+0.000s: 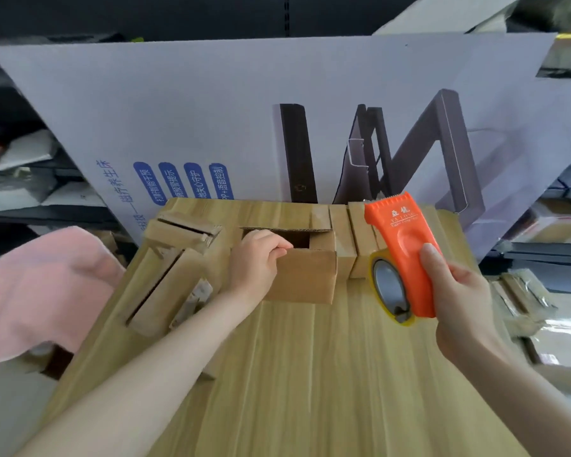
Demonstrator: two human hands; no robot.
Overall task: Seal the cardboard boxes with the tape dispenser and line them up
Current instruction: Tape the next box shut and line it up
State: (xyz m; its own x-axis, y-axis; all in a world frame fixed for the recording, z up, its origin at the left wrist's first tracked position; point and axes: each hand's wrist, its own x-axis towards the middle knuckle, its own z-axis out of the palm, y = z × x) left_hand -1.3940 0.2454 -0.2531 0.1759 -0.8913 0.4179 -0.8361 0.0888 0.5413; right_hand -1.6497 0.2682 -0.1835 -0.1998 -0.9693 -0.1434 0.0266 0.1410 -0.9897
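We've got our left hand (256, 258) curled over the near flap of an open cardboard box (302, 275), fingers hooked into the dark opening, plain brown corrugated stuff. Our right hand (459, 298) is wrapped tight around the glossy orange plastic tape dispenser (404, 255), thumb on top, clear tape roll hanging under our fingers. Just past that thumb, a row of small closed boxes (346, 225) sits on the wood-grain table (310, 374).

The near half of the table (310, 374) is left bare, giving open passage from 6 o'clock. At 9 o'clock the way is blocked by open boxes (172, 272); at 12 by a box (304, 275), at 1 by a row (350, 232).
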